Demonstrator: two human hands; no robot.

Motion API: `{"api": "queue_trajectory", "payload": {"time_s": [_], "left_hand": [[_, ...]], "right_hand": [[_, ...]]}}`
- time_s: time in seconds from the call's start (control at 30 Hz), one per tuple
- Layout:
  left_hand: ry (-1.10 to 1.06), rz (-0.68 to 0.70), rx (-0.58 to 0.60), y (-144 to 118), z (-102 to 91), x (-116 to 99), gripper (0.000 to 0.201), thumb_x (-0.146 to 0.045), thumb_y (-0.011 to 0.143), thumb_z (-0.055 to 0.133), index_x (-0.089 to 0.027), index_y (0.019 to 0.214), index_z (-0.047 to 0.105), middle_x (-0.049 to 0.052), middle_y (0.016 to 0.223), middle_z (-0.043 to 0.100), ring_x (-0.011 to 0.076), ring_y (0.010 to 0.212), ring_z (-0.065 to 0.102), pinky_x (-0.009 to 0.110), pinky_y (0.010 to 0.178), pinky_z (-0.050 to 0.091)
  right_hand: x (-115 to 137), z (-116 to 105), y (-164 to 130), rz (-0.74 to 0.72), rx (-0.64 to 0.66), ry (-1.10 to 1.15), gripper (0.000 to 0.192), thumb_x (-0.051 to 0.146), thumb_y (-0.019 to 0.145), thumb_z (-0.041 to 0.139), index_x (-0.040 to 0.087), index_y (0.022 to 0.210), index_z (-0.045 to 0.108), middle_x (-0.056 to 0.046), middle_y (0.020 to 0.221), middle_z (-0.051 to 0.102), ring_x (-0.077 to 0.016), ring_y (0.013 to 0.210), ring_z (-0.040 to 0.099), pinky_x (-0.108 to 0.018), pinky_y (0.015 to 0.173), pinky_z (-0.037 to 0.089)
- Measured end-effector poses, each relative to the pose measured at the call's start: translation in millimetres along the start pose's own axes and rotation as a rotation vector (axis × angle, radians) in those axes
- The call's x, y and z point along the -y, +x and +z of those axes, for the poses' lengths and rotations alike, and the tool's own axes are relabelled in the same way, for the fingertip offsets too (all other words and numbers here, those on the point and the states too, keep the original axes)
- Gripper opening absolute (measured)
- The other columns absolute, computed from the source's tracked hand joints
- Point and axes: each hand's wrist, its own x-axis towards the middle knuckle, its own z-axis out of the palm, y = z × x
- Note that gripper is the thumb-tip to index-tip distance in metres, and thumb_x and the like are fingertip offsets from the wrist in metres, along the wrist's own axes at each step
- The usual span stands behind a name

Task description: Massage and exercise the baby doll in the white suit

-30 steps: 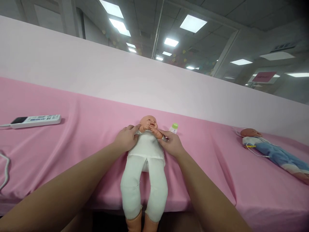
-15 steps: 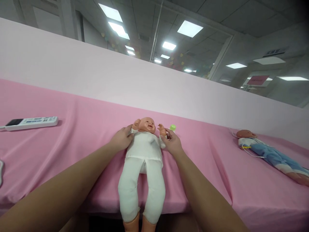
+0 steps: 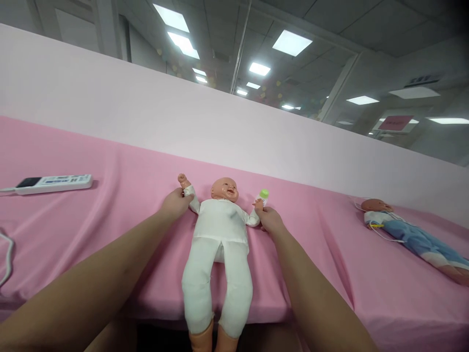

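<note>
Though creased, sheet (image 3: 304, 244) beside wall (image 3: 146, 107).

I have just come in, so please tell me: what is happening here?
A white-clothed doll lies on its back on a pink sheet, its arms spread to the sides. A person's left hand holds one arm near the wrist, and the right hand holds the other. A green-capped bottle is just beyond the right hand.

On the surface (image 3: 304, 259), a corded device (image 3: 60, 183) lies at left, a baby doll (image 3: 222, 227) lower centre beside a bottle (image 3: 264, 195), another doll (image 3: 414, 233) at right.
</note>
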Motion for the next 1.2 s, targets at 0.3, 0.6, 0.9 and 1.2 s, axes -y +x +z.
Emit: {"api": "queue_trajectory", "payload": {"time_s": [0.3,0.6,0.9,1.2], "left_hand": [[-0.026,0.003,0.007,-1.1,0.5,-0.9,0.025,-0.047,0.08,0.055,-0.022,0.083,0.054,0.007,0.083,0.069,0.0266,0.076,0.067,0.033,0.056,0.045],[0.176,0.307,0.048,-24.8,4.3,-22.0,0.029,-0.043,0.085,0.051,-0.026,0.104,0.063,0.004,0.091,0.069,0.0241,0.084,0.065,0.032,0.069,0.046],[0.565,0.609,0.1,-36.3,11.7,-32.8,0.053,-0.031,0.088,0.046,-0.036,0.14,0.051,0.007,0.113,0.064,0.0274,0.101,0.061,0.037,0.086,0.046],[0.321,0.471,0.116,-33.7,6.6,-28.9,0.044,-0.034,0.084,0.052,-0.034,0.127,0.061,0.004,0.104,0.068,0.0254,0.095,0.064,0.033,0.08,0.048]], "right_hand": [[15.3,0.0,-7.0,0.121,-0.034,0.118,0.04,0.054,0.078,0.062,0.022,0.101,0.068,-0.007,0.088,0.072,-0.0225,0.069,0.066,-0.031,0.056,0.051],[75.7,12.9,-43.8,-0.233,0.108,0.075,0.039,0.037,0.075,0.072,0.03,0.113,0.071,0.0,0.098,0.072,-0.0178,0.075,0.06,-0.029,0.069,0.048],[80.9,11.0,-48.9,-0.429,0.298,0.06,0.041,0.035,0.074,0.078,0.033,0.114,0.073,-0.002,0.108,0.07,-0.0249,0.099,0.062,-0.038,0.088,0.049],[72.2,12.9,-42.3,-0.23,0.219,0.191,0.035,0.043,0.076,0.074,0.026,0.107,0.074,-0.002,0.1,0.072,-0.0201,0.085,0.062,-0.031,0.074,0.049]]}}
